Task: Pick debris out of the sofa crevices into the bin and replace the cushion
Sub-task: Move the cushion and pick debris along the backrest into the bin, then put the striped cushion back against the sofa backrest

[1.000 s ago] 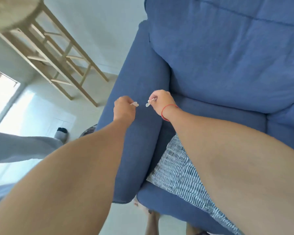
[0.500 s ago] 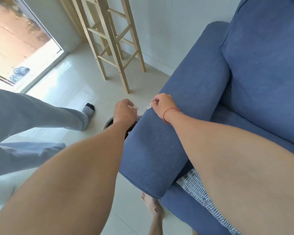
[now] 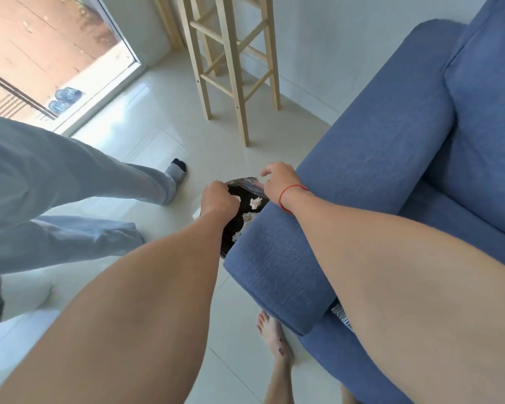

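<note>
Where the glass door (image 3: 56, 39) admits daylight at upper left, reddish outdoor paving shows beyond it, with a pair of dark striped slippers (image 3: 63, 100) just outside the threshold. Glossy pale tiled floor (image 3: 146, 112) fills the left and centre of the view and mirrors the light. Another person's legs in light grey-blue trousers (image 3: 64, 176) cross the left side, with one grey sock with a dark toe (image 3: 177, 170) planted on the tiles. Pale wooden stool legs with rungs (image 3: 231, 68) stand near the white wall (image 3: 318, 39) at top centre.

Below them, the round bin with a black liner (image 3: 247, 183) sits on the floor just beside the sofa arm. White crumpled scraps of debris (image 3: 254, 202) lie inside it. The left hand (image 3: 218, 198) hangs over the bin's left rim with its fingers curled into a fist; whether it holds anything cannot be told. The right hand (image 3: 277, 179), with a red string at the wrist (image 3: 292, 190), is over the bin's far rim with fingers loosely parted and nothing between them. Its forearm crosses the blue woven-fabric sofa arm (image 3: 362, 185).

A bare foot (image 3: 274, 339) stands on the tiles beside the arm's front. Farther right the blue back cushion (image 3: 490, 112) is upright, and a strip of grey-and-white patterned cloth (image 3: 341, 313) peeks from under the forearm.
</note>
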### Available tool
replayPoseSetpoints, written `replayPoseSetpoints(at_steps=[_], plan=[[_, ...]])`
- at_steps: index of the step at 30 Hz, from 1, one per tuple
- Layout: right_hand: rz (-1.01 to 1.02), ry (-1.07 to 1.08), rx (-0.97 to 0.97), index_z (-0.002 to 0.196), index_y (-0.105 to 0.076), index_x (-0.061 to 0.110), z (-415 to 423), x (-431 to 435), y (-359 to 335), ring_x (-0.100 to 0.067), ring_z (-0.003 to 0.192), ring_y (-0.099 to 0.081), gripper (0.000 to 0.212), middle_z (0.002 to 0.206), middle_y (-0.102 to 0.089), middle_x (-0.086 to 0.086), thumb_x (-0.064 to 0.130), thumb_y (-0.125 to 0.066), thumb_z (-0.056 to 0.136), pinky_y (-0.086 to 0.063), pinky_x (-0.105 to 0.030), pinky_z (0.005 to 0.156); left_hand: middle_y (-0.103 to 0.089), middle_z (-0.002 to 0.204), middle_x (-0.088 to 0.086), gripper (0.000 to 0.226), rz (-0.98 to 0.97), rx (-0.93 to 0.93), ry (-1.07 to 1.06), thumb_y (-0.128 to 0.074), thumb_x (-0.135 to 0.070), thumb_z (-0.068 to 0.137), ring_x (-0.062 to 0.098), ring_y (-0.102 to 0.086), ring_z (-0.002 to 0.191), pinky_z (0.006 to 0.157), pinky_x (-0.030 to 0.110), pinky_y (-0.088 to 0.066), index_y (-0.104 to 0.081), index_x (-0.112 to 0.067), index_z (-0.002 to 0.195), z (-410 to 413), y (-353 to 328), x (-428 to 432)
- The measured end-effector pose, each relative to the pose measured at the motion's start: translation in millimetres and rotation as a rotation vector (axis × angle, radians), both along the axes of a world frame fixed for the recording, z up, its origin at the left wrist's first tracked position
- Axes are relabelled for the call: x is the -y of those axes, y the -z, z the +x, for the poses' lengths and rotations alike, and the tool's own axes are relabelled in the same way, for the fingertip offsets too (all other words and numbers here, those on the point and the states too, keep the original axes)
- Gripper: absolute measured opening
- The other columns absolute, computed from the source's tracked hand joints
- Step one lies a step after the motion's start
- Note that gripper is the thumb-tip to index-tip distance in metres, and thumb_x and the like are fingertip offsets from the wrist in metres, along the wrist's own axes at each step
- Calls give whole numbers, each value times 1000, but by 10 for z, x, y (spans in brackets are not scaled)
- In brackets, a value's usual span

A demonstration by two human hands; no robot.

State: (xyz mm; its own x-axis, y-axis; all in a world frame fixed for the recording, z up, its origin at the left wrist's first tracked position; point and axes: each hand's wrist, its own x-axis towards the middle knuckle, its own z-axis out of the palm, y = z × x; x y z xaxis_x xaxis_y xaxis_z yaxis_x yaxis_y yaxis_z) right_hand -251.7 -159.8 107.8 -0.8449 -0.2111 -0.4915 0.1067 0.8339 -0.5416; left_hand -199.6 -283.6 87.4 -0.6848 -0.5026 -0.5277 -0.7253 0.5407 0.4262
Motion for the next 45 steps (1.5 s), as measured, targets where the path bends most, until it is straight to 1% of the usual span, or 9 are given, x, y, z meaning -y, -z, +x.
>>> replayPoseSetpoints(at_steps=[4,10,17,21,30,35,39,42,45], plan=[[-9,57,-31,139,-51,11,-69,-187,-124,-30,121,-57,46,143,-50,-11,1,-43,94,-50,-39,99,-66,112,18,21,-7,-12,72,-48,-13,89,29,-54,85,69,30,-39,-62,-1,101,-61,-90,-158],[3,253,-97,143,-44,13,-197,-933,-397,-29,136,-43,47,151,-43,-6,14,-44,96,-38,-40,112,-58,133,9,47,44,-84,253,-46,-28,95,30,-62,111,89,35,-50,-46,-12,139,-366,-492,-991],[-15,576,-151,136,-50,10,-42,-2293,-583,-28,133,-46,44,150,-42,-4,12,-44,93,-37,-39,112,-59,91,-6,13,40,-215,528,-46,-26,95,25,-51,89,78,34,-46,-58,-28,90,-607,-724,-2310],[54,751,-140,123,-57,5,362,-3115,-441,-33,124,-52,35,141,-50,-8,9,-46,90,-42,-40,104,-58,133,5,47,70,-119,732,-47,-33,94,26,-55,122,97,38,-47,-47,-20,140,-357,-523,-3103],[254,1012,50,126,-55,5,1481,-4336,182,-34,124,-53,40,137,-50,-13,25,-56,91,-45,-42,101,-54,132,9,54,60,175,956,-49,-38,92,29,-61,111,93,43,-53,-40,-13,139,320,91,-4207],[330,1138,247,151,-22,10,2010,-4573,557,-34,148,-17,78,162,-11,-13,44,-56,90,-25,-49,118,-40,146,11,71,-42,268,940,-49,-50,91,31,-48,127,102,45,-46,-29,-10,146,420,357,-4425],[253,1371,437,154,11,17,2168,-4727,653,-41,149,-3,121,164,7,-10,63,-67,74,-16,-59,118,-7,161,17,130,-179,389,858,-63,-75,68,32,-12,149,117,51,-24,13,-13,153,495,496,-4532],[76,1569,547,151,16,9,2081,-4845,742,-41,144,-26,136,160,-15,-16,56,-79,67,-29,-53,114,-39,147,16,146,-155,481,692,-74,-72,58,31,-44,133,108,45,-40,22,-10,150,490,514,-4615],[25,1570,535,148,-16,0,1966,-4940,740,-35,130,-48,114,146,-41,-17,39,-84,65,-44,-48,106,-59,107,10,96,-63,496,593,-71,-53,79,21,-63,87,86,32,-52,-23,-3,146,456,449,-4643]])
